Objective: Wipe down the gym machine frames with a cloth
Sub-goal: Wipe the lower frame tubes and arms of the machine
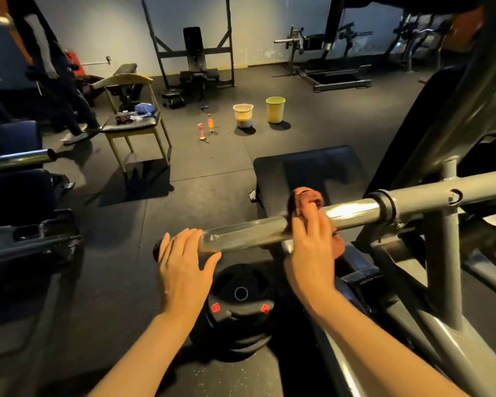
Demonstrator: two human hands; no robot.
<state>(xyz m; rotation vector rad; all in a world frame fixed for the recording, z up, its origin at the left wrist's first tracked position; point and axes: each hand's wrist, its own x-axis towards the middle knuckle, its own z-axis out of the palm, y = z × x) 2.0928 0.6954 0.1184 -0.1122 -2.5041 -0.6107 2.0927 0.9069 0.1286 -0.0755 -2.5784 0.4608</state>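
over the dark gym floor point(184, 173), right hand point(309, 247) grips cloth point(305, 200) beside left hand point(181, 262).

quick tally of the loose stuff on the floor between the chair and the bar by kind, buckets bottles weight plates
Buckets: 2, a white bucket and a yellow-green bucket
Small bottles: 2, a red-and-white bottle and an orange bottle
Weight plate stacks: 1, the black plates under the bar; number of plates in it unclear
Total: 5
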